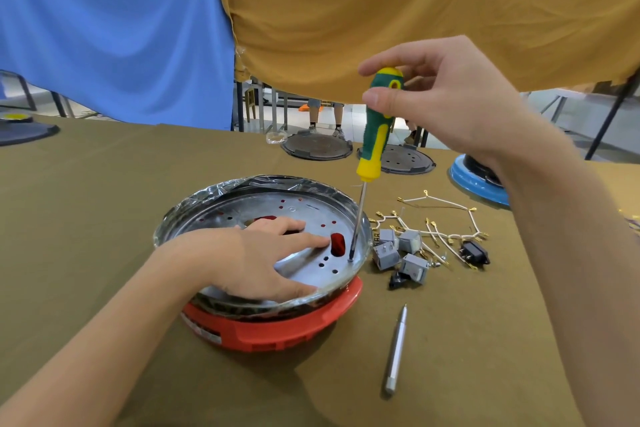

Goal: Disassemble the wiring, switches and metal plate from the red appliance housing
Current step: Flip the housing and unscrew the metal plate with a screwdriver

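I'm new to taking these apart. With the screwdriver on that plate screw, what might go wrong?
The right hand holds the screwdriver only near its top; the tip could slip off the screw toward the left hand, which presses on the metal plate close by. A freed screw might drop through the red slot.

Two bare forearms reach in — no sleeves, gloves, rings or watch on either.
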Demonstrator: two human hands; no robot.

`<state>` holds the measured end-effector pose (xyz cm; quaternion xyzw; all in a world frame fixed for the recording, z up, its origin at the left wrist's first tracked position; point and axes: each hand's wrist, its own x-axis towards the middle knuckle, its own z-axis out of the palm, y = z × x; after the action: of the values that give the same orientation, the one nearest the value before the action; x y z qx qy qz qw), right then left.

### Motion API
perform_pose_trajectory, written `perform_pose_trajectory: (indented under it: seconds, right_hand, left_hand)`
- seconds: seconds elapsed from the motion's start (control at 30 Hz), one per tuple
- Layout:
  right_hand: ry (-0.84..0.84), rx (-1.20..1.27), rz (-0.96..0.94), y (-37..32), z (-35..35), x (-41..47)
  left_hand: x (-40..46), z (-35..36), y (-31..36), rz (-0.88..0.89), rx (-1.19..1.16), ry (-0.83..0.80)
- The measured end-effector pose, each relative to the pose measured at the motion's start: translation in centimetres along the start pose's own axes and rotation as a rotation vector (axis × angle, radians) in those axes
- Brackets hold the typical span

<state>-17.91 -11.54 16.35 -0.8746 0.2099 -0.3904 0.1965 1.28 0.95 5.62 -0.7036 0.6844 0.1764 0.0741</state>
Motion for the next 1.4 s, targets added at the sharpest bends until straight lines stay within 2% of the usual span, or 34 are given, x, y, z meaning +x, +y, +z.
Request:
perform_pose_trajectory:
  seconds: [0.13,0.37,0.6,0.8,1.1,1.3,1.4]
  right_hand:
    - [-0.029,0.086,0.071,-0.2,-0.3,0.0]
    - [0.039,0.016,-0.032,-0.3,1.0,0.0]
    - [0.051,0.011,0.064,0.0,0.5,0.2]
    - [0.041,0.078,-0.042,-0.4,1.5,0.0]
    - [0.082,0.077,0.073,-0.4,1.2,0.3]
    - [0.103,0.027,0.007,-0.2,1.8,0.1]
    - [0.116,0.019,0.039,-0.1,1.2,0.2]
  left_hand:
    - [0.1,0.1,-0.2,0.004,-0.009,0.01]
    - [0.0,0.1,-0.1,0.006,-0.003,0.011]
    - [0.0,0.2,-0.3,0.008,-0.014,0.018]
    - [0.1,0.2,-0.4,0.013,0.0,0.013]
    - [0.0,0.2,-0.1,-0.004,0.001,0.018]
    - [0.0,0.2,-0.1,-0.001,0.001,0.014]
    - [0.1,0.3,-0.2,-0.001,0.002,0.019]
